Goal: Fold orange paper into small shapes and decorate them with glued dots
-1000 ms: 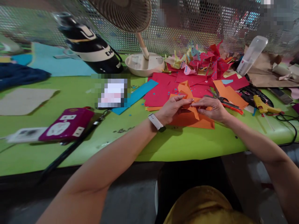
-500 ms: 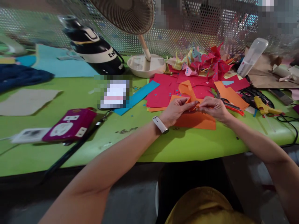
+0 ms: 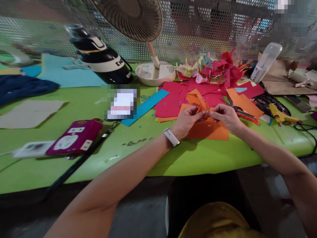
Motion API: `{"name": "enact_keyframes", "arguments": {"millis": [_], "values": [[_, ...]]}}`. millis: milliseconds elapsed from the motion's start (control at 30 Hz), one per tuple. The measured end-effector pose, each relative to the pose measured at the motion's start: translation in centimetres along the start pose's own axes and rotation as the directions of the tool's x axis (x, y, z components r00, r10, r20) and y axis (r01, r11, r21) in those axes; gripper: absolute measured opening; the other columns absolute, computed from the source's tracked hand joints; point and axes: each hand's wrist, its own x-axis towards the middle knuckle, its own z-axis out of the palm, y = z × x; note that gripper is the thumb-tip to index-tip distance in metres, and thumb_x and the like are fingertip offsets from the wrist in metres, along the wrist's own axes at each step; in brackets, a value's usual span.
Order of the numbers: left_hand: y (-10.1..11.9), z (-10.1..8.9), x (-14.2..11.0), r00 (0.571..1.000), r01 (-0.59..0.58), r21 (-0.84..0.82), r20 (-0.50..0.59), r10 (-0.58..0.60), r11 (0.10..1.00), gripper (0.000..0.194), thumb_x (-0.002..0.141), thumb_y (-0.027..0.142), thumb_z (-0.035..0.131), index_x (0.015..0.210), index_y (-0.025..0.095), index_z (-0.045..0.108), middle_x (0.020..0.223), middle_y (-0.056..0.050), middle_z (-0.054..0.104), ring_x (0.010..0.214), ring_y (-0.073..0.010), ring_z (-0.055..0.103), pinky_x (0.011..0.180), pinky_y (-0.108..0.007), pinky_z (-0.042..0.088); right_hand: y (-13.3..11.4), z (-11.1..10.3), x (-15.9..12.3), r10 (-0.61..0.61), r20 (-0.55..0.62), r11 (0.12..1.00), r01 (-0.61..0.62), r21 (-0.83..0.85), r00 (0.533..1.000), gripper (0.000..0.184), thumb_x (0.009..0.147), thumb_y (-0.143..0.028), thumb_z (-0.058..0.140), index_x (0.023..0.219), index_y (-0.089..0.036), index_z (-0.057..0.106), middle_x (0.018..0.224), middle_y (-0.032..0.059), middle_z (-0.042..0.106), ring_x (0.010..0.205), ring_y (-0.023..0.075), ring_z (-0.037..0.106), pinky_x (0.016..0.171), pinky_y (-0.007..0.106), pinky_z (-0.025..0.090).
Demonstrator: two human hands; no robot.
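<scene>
Between my two hands is a folded piece of orange paper (image 3: 202,105), pinched near its lower end. My left hand (image 3: 189,119) is closed on it from the left, thumb and fingers pressed together; a pale watch band circles that wrist. From the right, my right hand (image 3: 226,118) pinches the same paper, its fingertips almost touching those of the left. An orange sheet (image 3: 210,130) lies flat on the table under both hands. Behind them spread red paper sheets (image 3: 170,99). Scissors (image 3: 244,114) lie just right of my right hand, on more orange paper.
Folded paper pieces (image 3: 220,67) are heaped behind the red sheets. A yellow glue gun (image 3: 279,114) with a black cord and a clear bottle (image 3: 267,61) are on the right. Leftward are a phone (image 3: 122,102), a blue strip (image 3: 148,107), a purple case (image 3: 75,137), a flask (image 3: 106,62) and a fan (image 3: 156,72).
My fingertips have shifted slightly on the folded orange paper, and its folded part shows a little differently. Both hands keep their pinch. The whole view has tilted slightly.
</scene>
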Motion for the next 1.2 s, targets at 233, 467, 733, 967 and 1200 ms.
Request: {"name": "enact_keyframes", "arguments": {"millis": [233,467,733,967,1200], "values": [[-0.2,-0.07,0.03,1.0,0.022,0.043,0.016,-0.022,0.999,0.037,0.058,0.037,0.091,0.077,0.016,0.067,0.081,-0.001,0.072,0.072,-0.0132,0.066,0.074,-0.028,0.056,0.17,-0.62,0.36,0.172,0.028,0.978,-0.174,0.116,0.985,0.046,0.054,-0.049,0.091,0.064,-0.02,0.057,0.057,-0.0066,0.057,0.05,0.0053,0.045,0.05,0.022,0.033],[-0.38,-0.13,0.19,0.998,0.042,-0.001,0.043,-0.042,0.999,0.039,0.055,0.039,0.092,0.078,0.017,0.07,0.075,-0.001,0.073,0.072,-0.0152,0.068,0.075,-0.028,0.056,-0.03,-0.84,0.43,0.205,0.028,0.974,-0.207,0.094,0.978,0.041,0.055,-0.047,0.091,0.073,-0.02,0.065,0.063,-0.0055,0.061,0.051,0.0054,0.043,0.049,0.023,0.031],[-0.71,-0.08,0.3,0.998,0.012,0.007,0.06,-0.012,1.0,0.038,0.06,0.042,0.09,0.078,0.017,0.068,0.074,0.0,0.071,0.072,-0.0132,0.067,0.075,-0.027,0.055,0.4,-0.73,0.52,0.121,0.017,0.993,-0.121,0.007,0.992,0.045,0.06,-0.055,0.087,0.07,-0.017,0.065,0.056,-0.006,0.055,0.051,0.0053,0.043,0.048,0.022,0.03],[-0.69,0.13,0.11,0.998,-0.007,0.02,0.065,0.005,1.0,0.036,0.059,0.038,0.09,0.078,0.017,0.068,0.075,-0.001,0.073,0.069,-0.0132,0.066,0.073,-0.027,0.054,0.47,-0.58,0.53,0.094,-0.012,0.994,-0.095,-0.049,0.995,0.047,0.061,-0.058,0.085,0.068,-0.017,0.063,0.056,-0.0054,0.054,0.051,0.0057,0.044,0.048,0.022,0.031],[-0.4,0.25,-0.12,0.998,0.029,-0.04,0.064,-0.027,0.999,0.025,0.059,0.03,0.086,0.075,0.017,0.071,0.075,-0.001,0.074,0.067,-0.0146,0.066,0.072,-0.029,0.055,0.17,-0.65,0.45,0.102,-0.021,0.991,-0.103,-0.079,0.995,0.039,0.063,-0.05,0.083,0.067,-0.017,0.062,0.057,-0.0054,0.055,0.051,0.0057,0.043,0.048,0.023,0.03]]}}
